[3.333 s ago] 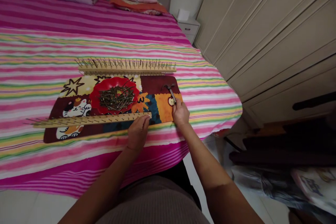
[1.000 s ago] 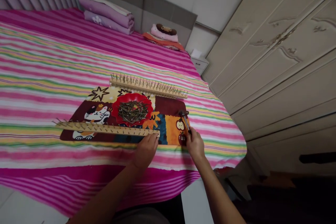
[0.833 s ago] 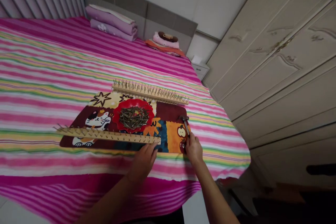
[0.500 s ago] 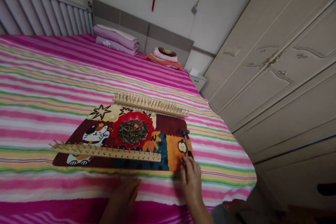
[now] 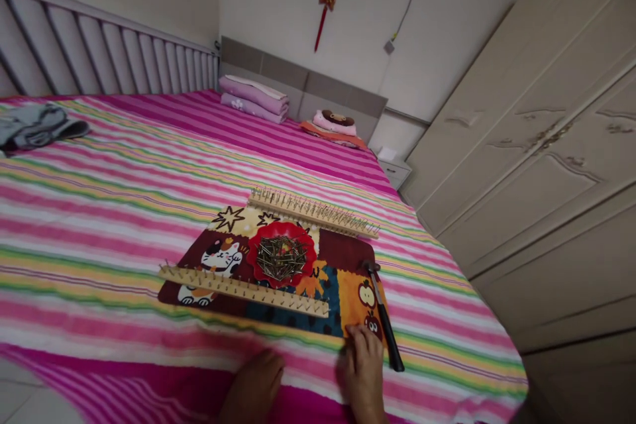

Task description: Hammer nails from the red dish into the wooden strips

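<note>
My right hand (image 5: 365, 358) rests at the front right edge of the patterned mat (image 5: 293, 318), its fingers loosely bent and holding nothing visible. Just right of it lies a hammer (image 5: 385, 321) with a black handle, head pointing away from me. My left hand (image 5: 257, 381) is low in the shadow at the bed's near side, fingers curled, with nothing seen in it. Ahead of both hands a wooden strip (image 5: 248, 288) studded with nails crosses the mat. Behind it stands a red scalloped dish (image 5: 309, 265) full of loose nails.
A second wooden strip (image 5: 313, 215), densely set with upright nails, lies along the mat's far edge. Striped cloth (image 5: 149, 238) covers the bed. Grey clothing (image 5: 40, 127) lies at the left, folded bedding (image 5: 256, 99) by the headboard, and a wardrobe (image 5: 521, 146) stands right.
My right hand has come off the hammer, whose whole handle now shows beside it. The left hand's fingers look more curled. The view has shifted, bringing grey clothing in at left.
</note>
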`<state>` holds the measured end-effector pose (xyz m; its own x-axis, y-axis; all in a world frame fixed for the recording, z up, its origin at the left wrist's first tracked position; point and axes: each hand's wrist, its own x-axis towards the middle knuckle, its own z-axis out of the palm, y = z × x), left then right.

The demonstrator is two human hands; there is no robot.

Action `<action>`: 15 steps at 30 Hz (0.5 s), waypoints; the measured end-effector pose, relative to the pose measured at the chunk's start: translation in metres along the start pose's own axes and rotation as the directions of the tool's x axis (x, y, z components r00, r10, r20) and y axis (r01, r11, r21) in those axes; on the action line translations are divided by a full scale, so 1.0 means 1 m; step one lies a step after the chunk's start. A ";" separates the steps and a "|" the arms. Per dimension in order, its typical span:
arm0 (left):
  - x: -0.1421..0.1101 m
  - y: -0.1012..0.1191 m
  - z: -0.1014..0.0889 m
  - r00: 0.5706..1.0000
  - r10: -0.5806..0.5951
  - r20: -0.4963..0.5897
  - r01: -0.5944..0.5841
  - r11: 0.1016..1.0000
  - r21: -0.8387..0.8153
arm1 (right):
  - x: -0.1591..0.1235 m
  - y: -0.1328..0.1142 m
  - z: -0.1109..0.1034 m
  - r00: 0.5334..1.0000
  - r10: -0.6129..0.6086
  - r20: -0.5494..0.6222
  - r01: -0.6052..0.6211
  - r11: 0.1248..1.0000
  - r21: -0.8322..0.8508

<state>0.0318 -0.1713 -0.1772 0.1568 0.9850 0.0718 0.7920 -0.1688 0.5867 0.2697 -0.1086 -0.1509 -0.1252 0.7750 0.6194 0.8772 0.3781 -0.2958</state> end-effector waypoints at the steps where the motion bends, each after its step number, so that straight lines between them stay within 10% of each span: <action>1: 0.000 0.000 0.000 1.000 0.004 0.002 -0.004 1.000 0.005 | 0.002 -0.001 0.001 1.000 0.013 -0.005 -0.013 1.000 0.011; 15: -0.016 -0.017 -0.002 0.972 0.183 -0.145 -0.208 0.962 -0.179 | 0.024 -0.016 -0.010 0.996 0.084 0.025 -0.085 0.994 0.072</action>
<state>0.0143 -0.1842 -0.1867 0.2119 0.9319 0.2943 0.6233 -0.3608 0.6938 0.2578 -0.1012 -0.1241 -0.0628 0.8164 0.5740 0.8489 0.3461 -0.3995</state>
